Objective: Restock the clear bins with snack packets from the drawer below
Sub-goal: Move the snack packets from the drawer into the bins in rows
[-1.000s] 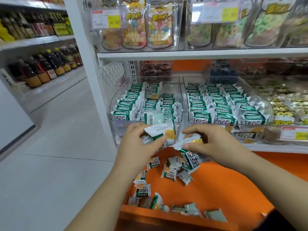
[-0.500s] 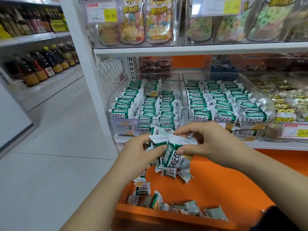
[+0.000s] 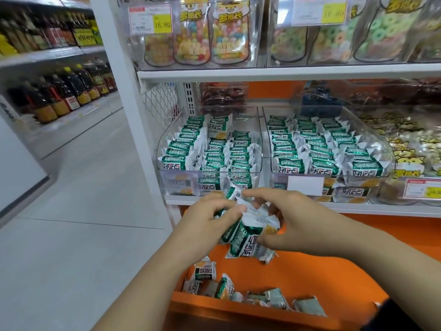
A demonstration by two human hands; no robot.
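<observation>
Two bare hands meet at the middle of the view, above an open orange drawer (image 3: 310, 278). Our left hand (image 3: 210, 220) and right hand (image 3: 293, 218) both curl their fingers round one bunch of green-and-white snack packets (image 3: 245, 237). They pinch it from either side, and we judge this is to square the bunch up before lifting it.

At twelve o'clock from the hands, on the white shelf (image 3: 358, 206), sits the left clear bin (image 3: 174, 180). Its packets stand on edge in rows. The front looks less full, so we take it as the likely target. At one o'clock, the right clear bin (image 3: 386, 149) looks nearly full.

At six o'clock, loose packets (image 3: 210, 280) lie scattered by the drawer's near edge, waiting as further stock. The held bunch sits just before the left bin's front wall; we cannot tell whether it touches.
</observation>
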